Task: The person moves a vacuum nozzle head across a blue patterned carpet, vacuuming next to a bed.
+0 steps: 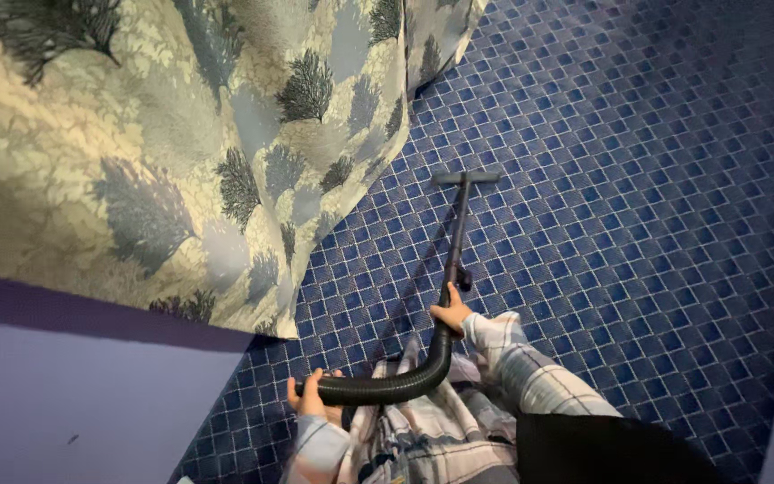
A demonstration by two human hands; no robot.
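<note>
My right hand [451, 315] grips the black vacuum wand [457, 233] near its lower end. The wand runs up and away to a flat floor head [466, 177] that rests on the blue diamond-patterned carpet [638, 215]. My left hand [309, 395] holds the ribbed black hose [387, 387], which curves from the wand across my front. Both arms wear plaid sleeves.
A bedspread [136, 152] with a grey and cream tree print hangs over the bed at left, its edge close to the floor head. A plain lilac surface [64, 394] fills the lower left. Carpet stretches to the right.
</note>
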